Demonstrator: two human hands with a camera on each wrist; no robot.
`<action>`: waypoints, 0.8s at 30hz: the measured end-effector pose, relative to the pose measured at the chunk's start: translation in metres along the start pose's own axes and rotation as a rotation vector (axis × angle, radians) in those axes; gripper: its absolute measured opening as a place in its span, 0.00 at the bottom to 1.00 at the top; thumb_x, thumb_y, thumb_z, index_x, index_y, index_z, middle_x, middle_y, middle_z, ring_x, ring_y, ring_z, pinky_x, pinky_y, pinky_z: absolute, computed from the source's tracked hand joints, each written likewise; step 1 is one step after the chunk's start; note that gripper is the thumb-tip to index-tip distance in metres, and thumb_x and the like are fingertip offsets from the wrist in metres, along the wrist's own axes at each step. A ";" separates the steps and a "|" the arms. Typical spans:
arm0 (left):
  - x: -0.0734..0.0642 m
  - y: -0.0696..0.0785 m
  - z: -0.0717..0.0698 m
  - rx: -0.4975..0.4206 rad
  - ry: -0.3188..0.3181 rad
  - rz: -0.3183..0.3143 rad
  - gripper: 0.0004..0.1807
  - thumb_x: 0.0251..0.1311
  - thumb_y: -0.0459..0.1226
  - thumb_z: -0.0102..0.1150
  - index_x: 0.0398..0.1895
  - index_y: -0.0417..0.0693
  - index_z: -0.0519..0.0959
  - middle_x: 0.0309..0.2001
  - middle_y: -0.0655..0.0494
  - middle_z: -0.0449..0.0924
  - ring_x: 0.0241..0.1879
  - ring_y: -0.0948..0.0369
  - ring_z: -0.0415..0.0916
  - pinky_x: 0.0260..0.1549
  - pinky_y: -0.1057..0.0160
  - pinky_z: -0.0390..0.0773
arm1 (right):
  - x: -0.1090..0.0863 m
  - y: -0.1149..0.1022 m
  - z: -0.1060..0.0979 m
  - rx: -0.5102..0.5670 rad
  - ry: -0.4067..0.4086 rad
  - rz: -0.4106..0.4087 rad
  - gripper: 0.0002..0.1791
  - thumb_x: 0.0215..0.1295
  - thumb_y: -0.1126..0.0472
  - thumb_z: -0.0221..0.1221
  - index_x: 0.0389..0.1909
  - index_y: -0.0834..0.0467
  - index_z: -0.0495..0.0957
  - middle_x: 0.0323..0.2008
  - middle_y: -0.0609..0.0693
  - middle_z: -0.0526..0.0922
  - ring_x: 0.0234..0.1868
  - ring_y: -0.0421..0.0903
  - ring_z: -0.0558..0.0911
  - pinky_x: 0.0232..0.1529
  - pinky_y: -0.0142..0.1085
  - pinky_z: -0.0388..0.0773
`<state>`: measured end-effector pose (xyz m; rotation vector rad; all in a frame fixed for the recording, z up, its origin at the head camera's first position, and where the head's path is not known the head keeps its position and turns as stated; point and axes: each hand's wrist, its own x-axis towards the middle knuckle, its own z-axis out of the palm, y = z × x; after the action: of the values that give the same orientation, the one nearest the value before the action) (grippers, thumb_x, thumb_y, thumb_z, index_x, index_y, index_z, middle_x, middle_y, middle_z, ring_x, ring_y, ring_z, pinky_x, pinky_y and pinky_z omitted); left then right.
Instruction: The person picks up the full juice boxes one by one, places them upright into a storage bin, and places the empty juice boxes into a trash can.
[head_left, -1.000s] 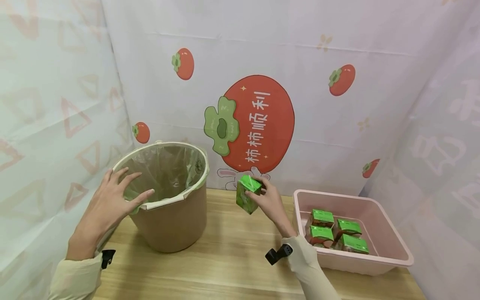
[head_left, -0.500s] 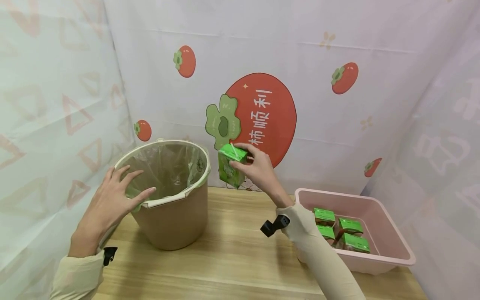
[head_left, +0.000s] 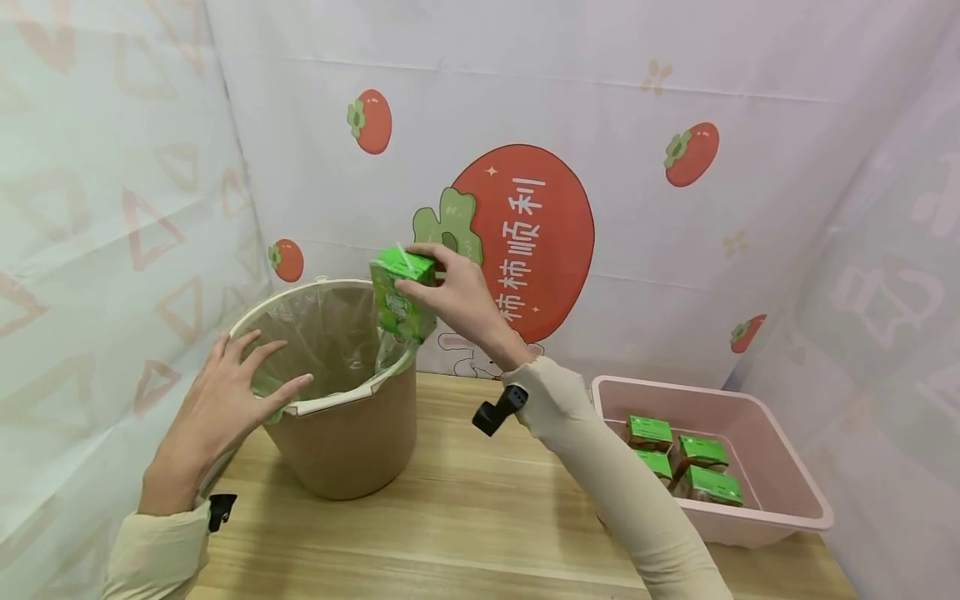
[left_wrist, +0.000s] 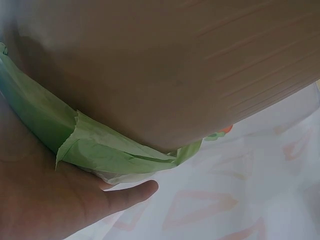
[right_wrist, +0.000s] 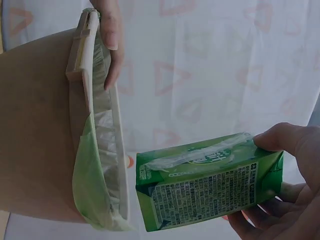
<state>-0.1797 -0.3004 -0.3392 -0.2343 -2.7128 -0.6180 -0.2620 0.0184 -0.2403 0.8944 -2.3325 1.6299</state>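
My right hand [head_left: 461, 292] grips a green juice box [head_left: 401, 304] near its top, thumb on one side and fingers on the other. A wrapped straw [right_wrist: 200, 151] runs along the box's side in the right wrist view. In the head view the box overlaps the right rim of a brown bucket [head_left: 341, 454], which is lined with a thin green bag [left_wrist: 110, 150]. My left hand [head_left: 213, 408] rests at the bucket's left rim with its fingers spread over the edge. In the left wrist view its palm lies against the folded-over bag.
A pink tub [head_left: 776, 467] stands on the right of the wooden table [head_left: 465, 517] with several green-topped boxes [head_left: 712, 483] in it. A white fabric backdrop [head_left: 637, 250] with persimmon prints rises behind the table and along both sides.
My right hand has carried the juice box up and left, from over the table to the bucket's right rim. The left hand has stayed at the bucket's left edge.
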 end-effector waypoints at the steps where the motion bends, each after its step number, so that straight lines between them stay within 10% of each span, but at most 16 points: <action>1: 0.000 0.000 0.000 -0.001 0.000 -0.002 0.41 0.70 0.60 0.63 0.73 0.40 0.72 0.76 0.27 0.57 0.78 0.23 0.38 0.58 0.17 0.56 | 0.003 -0.001 0.004 0.001 -0.011 -0.005 0.28 0.72 0.63 0.68 0.71 0.61 0.75 0.58 0.60 0.81 0.54 0.52 0.84 0.49 0.38 0.85; 12: 0.002 0.002 -0.001 -0.004 0.009 -0.002 0.43 0.69 0.60 0.64 0.74 0.39 0.70 0.76 0.26 0.58 0.78 0.24 0.39 0.60 0.17 0.55 | 0.015 0.000 0.036 -0.004 -0.056 -0.036 0.29 0.73 0.62 0.67 0.71 0.62 0.74 0.60 0.60 0.81 0.53 0.50 0.83 0.48 0.31 0.83; 24: 0.000 0.003 -0.001 0.002 0.000 -0.014 0.42 0.69 0.61 0.63 0.74 0.40 0.71 0.76 0.27 0.58 0.78 0.25 0.39 0.60 0.19 0.56 | 0.008 0.006 0.034 -0.067 -0.083 -0.031 0.35 0.72 0.54 0.69 0.75 0.58 0.70 0.71 0.52 0.75 0.72 0.44 0.73 0.72 0.34 0.67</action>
<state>-0.1791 -0.2977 -0.3370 -0.2154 -2.7173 -0.6193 -0.2647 -0.0140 -0.2551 0.9981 -2.3990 1.5215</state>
